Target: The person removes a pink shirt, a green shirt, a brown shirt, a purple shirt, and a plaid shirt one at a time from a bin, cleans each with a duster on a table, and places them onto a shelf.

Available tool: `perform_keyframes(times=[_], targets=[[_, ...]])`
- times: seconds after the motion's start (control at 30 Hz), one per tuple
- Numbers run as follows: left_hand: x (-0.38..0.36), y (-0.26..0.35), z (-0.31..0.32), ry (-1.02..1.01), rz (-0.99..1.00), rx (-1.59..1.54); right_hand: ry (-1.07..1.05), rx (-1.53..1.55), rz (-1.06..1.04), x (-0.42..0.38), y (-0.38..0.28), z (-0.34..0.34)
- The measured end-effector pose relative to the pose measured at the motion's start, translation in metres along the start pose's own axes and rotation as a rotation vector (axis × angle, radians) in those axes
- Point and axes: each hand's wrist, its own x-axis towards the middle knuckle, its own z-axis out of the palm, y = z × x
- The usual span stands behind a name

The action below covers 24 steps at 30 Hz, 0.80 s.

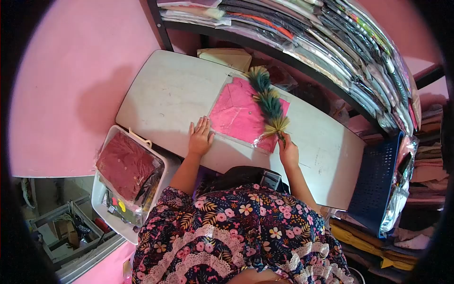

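Note:
A folded pink shirt [234, 111] in a clear plastic bag lies on the white table [163, 90]. My right hand [288, 150] is closed round the handle of a feather duster [271, 105], whose dark green and yellowish plumes stretch across the right part of the shirt. My left hand [202, 136] rests flat on the table, fingers spread, with its fingertips right at the left edge of the bag.
At the lower left stands a white basket [166, 168] holding a bagged maroon shirt [125, 165] and other packets. A blue basket [376, 177] is at the table's right end. Stacked bagged garments [302, 35] fill the shelf behind. A yellowish packet [226, 57] lies at the back edge.

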Motion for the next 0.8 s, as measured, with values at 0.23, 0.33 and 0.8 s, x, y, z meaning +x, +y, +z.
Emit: perform_keyframes(times=[0.23, 0.33, 0.8], targets=[[0.0, 0.0, -0.001, -0.054, -0.028, -0.008, -0.236, -0.17, -0.253, -0.008, -0.013, 0.004], [-0.001, 0.0, 0.0, 0.007, -0.016, -0.023, -0.104, -0.153, -0.061, 0.014, -0.019, 0.006], [-0.004, -0.004, 0.0, -0.034, -0.018, 0.045, 0.12, -0.133, 0.142, -0.005, 0.028, -0.01]])
